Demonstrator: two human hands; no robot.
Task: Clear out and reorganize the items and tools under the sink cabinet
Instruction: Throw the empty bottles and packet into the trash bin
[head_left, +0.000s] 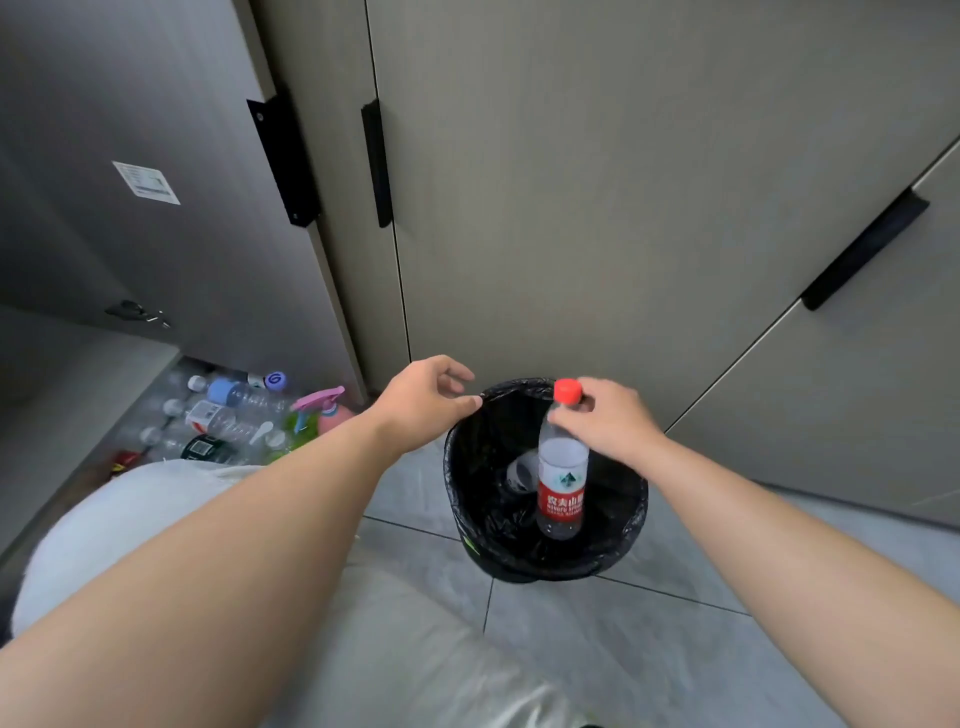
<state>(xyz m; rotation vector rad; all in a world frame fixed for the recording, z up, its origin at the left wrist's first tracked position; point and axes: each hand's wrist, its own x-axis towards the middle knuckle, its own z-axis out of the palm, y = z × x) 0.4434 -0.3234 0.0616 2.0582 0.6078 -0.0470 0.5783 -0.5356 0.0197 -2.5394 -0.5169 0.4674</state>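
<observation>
Grey tiles — clear bottle (562, 467), red cap, red label.

Dim, soft light; warped edges

L forearm (249, 519), R forearm (779, 525) bare; pale grey garment (104, 525) over legs

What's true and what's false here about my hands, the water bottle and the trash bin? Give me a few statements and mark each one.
1. The right hand grips the red-capped bottle near its neck. True.
2. The bottle is upright over the black-lined bin. True.
3. The left hand grips a second bottle. False: it holds nothing and is at the bin's rim.
4. The bin is empty. False: a white object lies inside.
</observation>
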